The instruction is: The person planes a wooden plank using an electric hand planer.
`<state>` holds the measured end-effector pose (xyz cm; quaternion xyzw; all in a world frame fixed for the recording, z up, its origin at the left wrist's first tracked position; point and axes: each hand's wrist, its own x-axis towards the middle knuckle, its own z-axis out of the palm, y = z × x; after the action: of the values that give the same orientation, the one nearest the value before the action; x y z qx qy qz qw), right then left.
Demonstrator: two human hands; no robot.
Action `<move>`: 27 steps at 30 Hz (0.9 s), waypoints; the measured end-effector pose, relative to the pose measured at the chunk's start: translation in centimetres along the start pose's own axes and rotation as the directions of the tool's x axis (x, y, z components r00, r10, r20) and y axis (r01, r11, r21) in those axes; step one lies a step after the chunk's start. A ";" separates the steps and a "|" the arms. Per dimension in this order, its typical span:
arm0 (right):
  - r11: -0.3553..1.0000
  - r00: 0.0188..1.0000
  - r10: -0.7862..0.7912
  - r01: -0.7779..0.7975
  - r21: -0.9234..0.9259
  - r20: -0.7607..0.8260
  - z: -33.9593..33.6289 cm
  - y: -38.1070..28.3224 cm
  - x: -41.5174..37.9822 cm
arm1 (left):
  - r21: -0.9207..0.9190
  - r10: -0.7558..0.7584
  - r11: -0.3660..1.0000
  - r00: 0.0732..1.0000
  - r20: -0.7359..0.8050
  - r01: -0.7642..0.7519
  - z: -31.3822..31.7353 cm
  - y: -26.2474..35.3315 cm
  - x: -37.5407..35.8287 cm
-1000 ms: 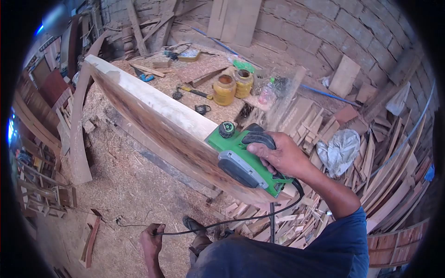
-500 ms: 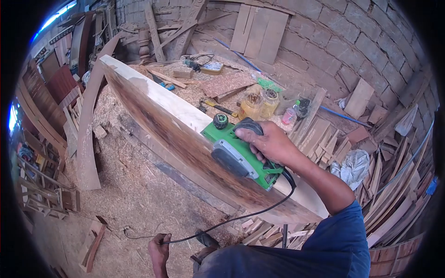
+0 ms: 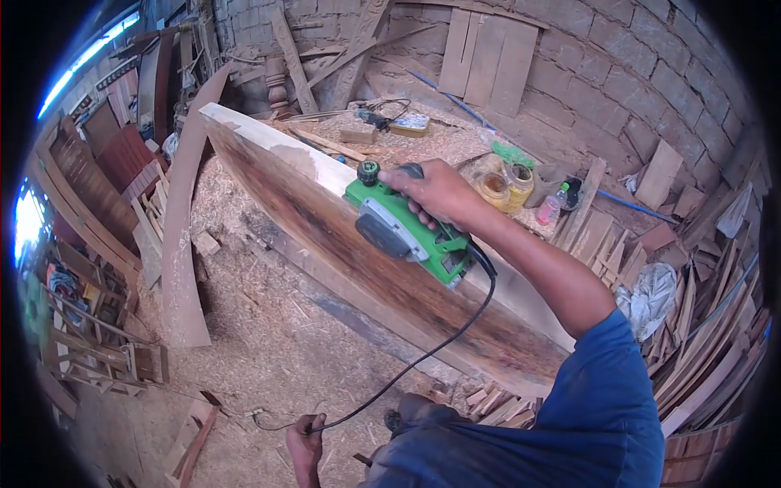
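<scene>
A green electric hand planer (image 3: 443,259) rests on the pale upper edge of a long curved wooden plank (image 3: 285,195). My right hand (image 3: 435,191) is wrapped round the planer's dark top handle, behind its round front knob. From the planer's rear a black power cord (image 3: 407,368) curves down toward me. Low in the view, my left hand (image 3: 304,443) pinches this cord, away from the plank. The plank's near side is dark and rough-grained; its far upper edge is light, with a greyish patch toward the far end.
Jars of yellowish liquid (image 3: 518,187) and a pink bottle (image 3: 551,203) stand beyond the plank. Another curved board (image 3: 181,260) leans at its far left end. Wood offcuts (image 3: 708,350) pile up at the right, before a block wall (image 3: 618,81). Shavings cover the floor.
The planer and my right hand have slid along the plank toward its far left end. My left hand still grips the cord. The whole view has shifted a little.
</scene>
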<state>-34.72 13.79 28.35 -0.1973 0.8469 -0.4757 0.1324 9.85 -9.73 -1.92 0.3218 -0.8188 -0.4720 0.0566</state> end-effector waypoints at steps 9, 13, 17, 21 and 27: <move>0.999 0.999 -0.033 0.033 0.013 0.014 5.5 -5.1 10.6 | -0.070 -0.048 0.997 0.998 -0.039 0.045 -2.1 -1.5 3.7; 0.998 0.998 -0.069 0.069 -0.001 -0.004 8.3 -6.1 16.9 | -0.047 -0.126 0.991 0.992 -0.018 0.125 -3.3 -0.4 7.4; 0.997 0.997 -0.078 0.078 -0.020 -0.014 11.4 -7.9 24.1 | -0.147 -0.117 0.983 0.993 -0.015 0.114 -4.0 -1.4 12.9; 0.998 0.998 -0.068 0.068 -0.001 -0.011 14.2 -10.5 31.2 | -0.181 -0.126 0.976 0.992 -0.019 0.120 -5.3 -0.3 18.8; 0.997 0.996 -0.075 0.074 0.028 0.042 17.8 -14.1 40.7 | -0.183 -0.130 0.977 0.986 -0.104 0.110 -7.2 0.6 28.4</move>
<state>-60.50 -24.97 29.83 -0.2370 0.8295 -0.4872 0.1355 -9.90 -31.27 -3.47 0.3911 -0.7481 -0.5260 0.1033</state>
